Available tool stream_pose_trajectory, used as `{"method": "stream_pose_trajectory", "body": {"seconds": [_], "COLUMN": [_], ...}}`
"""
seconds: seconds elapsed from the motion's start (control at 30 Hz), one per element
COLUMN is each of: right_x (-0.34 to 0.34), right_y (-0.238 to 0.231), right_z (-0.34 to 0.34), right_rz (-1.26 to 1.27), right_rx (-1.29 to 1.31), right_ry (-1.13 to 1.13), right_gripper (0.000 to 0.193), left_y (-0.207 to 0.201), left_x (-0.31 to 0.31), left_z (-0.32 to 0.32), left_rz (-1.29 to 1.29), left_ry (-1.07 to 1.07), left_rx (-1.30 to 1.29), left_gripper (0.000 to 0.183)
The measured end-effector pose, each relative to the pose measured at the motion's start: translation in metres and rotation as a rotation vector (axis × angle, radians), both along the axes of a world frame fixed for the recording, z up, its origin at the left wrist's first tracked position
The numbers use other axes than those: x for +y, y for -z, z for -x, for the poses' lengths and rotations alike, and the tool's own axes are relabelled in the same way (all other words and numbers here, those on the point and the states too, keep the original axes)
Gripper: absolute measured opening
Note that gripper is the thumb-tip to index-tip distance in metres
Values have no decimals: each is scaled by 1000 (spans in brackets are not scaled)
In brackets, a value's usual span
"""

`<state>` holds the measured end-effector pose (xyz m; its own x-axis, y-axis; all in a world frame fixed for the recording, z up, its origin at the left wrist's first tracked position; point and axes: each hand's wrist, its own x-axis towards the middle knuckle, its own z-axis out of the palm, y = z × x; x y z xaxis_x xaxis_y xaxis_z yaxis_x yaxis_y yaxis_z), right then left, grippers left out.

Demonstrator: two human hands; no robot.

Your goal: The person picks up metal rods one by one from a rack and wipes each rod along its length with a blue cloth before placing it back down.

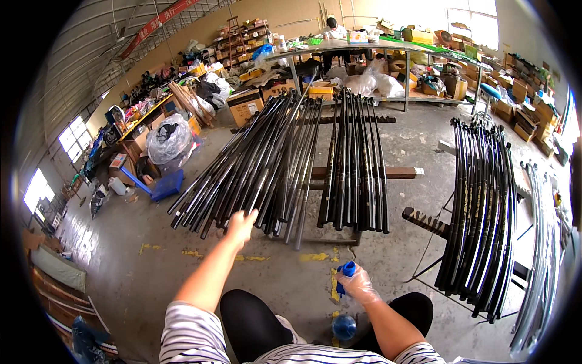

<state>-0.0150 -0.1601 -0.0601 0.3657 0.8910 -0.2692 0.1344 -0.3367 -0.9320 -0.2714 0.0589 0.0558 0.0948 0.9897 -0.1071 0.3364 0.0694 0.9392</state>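
My bare left hand [241,227] is closed at the near end of a long, slim black pole in the left bundle of poles [254,164]. That pole seems to slant up and away, its far tip above the others; blur hides exactly how the fingers grip it. My right hand [359,284], in a clear plastic glove, is closed around a bunched blue cloth [347,269], low and apart from the poles. Between my knees, below that hand, is a round, see-through blue container [344,327].
A second bundle of black poles [354,164] lies on the same rack. More poles [479,212] rest on a stand at right, beside plastic-wrapped ones [536,255]. A person [332,33] sits behind a long table [376,45]. A blue stool [167,185] and cartons are at left.
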Motion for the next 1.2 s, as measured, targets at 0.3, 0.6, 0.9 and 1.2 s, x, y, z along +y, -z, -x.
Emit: {"method": "stream_pose_trajectory", "body": {"seconds": [0.3,0.6,0.9,1.2], "right_x": [-34,-23,-52,-52], "right_y": [-44,-264,-351,-360], "right_z": [10,-39,-198,-178], "right_rz": [-249,-903,-990,-1255], "right_rx": [524,1056,727,683], "right_ry": [219,202,449,117], "right_gripper": [24,26,16,20], "left_y": [58,104,122,117], "left_x": [-222,-307,-326,-319], "left_z": [94,170,266,285], "left_rz": [-62,-72,-690,-439], "left_ry": [73,287,-135,17], "left_rx": [117,405,866,795], "left_gripper": [40,36,26,23]}}
